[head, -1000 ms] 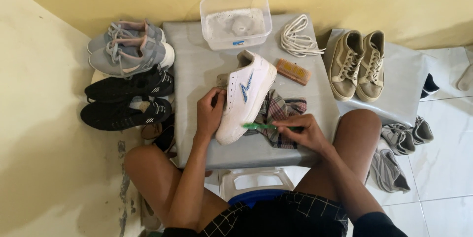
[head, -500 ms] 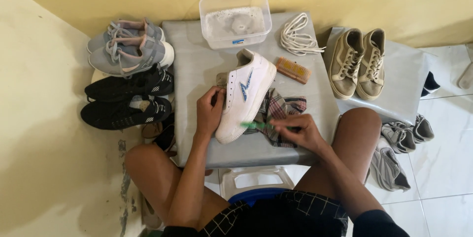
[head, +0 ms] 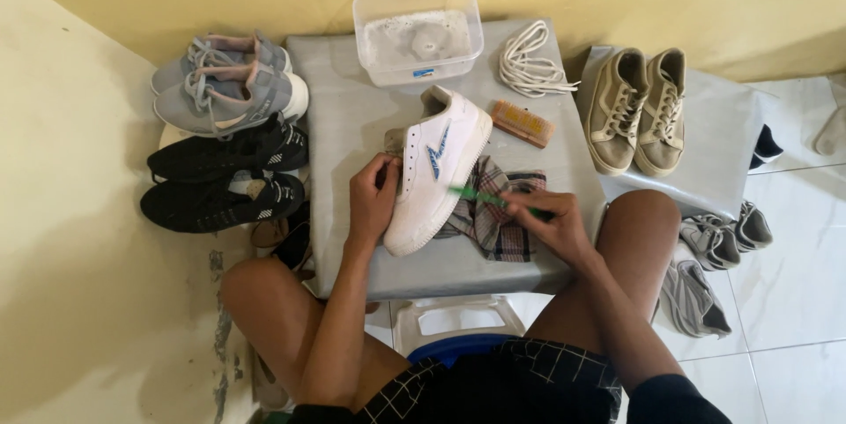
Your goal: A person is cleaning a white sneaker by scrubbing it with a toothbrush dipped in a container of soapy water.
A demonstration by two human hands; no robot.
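White sneaker (head: 436, 168) with a blue side mark lies on its side on the grey table (head: 352, 124), just below the clear plastic tub (head: 419, 32). I see my left hand (head: 372, 204) clasping the sneaker's upper edge, while my right hand (head: 548, 223) is clenched on a green toothbrush (head: 485, 197), its head touching the sole side. Under the sneaker's right side sits a plaid cloth (head: 498, 212); a wooden brush (head: 522, 123) lies just right of it.
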